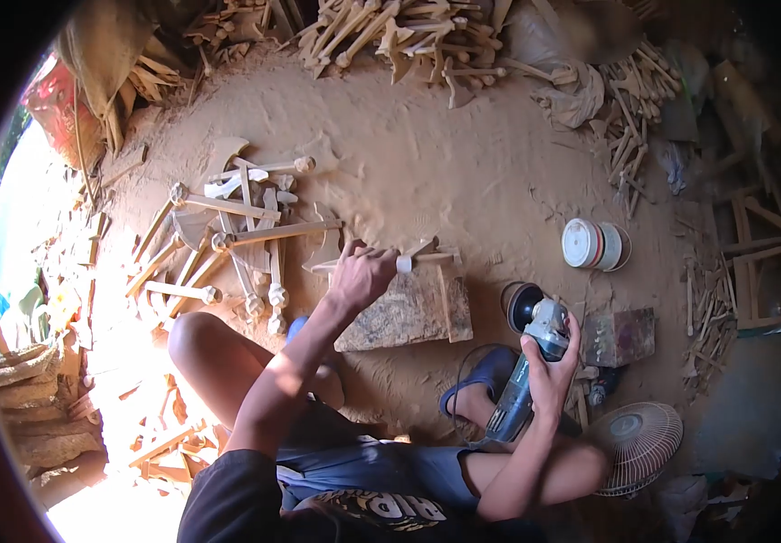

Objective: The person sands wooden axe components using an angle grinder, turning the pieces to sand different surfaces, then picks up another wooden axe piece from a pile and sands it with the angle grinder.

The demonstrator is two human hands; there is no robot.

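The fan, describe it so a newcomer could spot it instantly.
From the stained block, go right to the power tool in the right hand, then down to the right knee. Beside that knee is the fan. Its round, pale wire cage sets it apart from the boxy block above it.

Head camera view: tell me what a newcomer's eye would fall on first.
Probably the power tool in the right hand, its dark round head standing out against the dusty ground. Next, the pale, knob-ended pieces strewn left of the worn block, with a heap of similar ones at the far edge. Then the left hand, holding a small pale piece at the block.
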